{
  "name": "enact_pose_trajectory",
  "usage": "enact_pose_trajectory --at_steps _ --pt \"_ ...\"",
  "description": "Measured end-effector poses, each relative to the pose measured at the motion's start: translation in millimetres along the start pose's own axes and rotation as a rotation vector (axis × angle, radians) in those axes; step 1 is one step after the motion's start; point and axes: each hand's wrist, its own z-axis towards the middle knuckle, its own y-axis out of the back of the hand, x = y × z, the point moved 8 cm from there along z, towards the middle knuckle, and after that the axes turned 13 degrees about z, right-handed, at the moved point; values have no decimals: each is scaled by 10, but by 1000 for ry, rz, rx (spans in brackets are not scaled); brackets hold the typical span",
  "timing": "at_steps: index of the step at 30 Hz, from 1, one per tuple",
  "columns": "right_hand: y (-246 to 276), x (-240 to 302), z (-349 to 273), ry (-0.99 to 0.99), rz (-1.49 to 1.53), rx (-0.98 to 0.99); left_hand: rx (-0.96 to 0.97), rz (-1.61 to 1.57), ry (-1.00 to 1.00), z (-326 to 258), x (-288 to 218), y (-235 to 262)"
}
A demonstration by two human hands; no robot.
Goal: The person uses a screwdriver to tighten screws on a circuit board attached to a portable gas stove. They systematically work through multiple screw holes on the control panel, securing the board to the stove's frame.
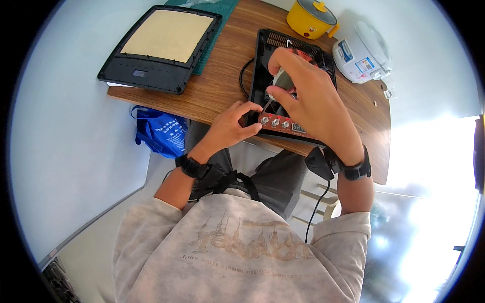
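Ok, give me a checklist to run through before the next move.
1. Screwdriver in the right hand's grip: ok.
2. Screwdriver tip seated: cannot tell; too small to make out.
3. Left hand clear of the shaft: not ok; its index fingertip is right by it.
4. Control board exposed at the near edge of the black housing: ok.
5. Black cover set apart from the housing: ok, lying to the left.
6. Black cord unplugged: cannot tell; no plug shows.

Right hand blocks a chunk of the black housing, plus the green mat kinda gets cropped up top.
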Motion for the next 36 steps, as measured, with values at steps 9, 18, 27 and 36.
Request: enact_pose_trajectory --at_steps 9,18,27,36 --pt "333 -59 -264 -272 -123 92 50 -16 49 0 -37 21" --pt "143 -572 -580 -530 -236 588 71 -5 41 3 -65 23" --pt "385 -578 -527 -527 -115 411 89 -24 55 6 3 -19" --pt "302 -733 -448 -465 -132 485 113 -28 70 10 -29 5"
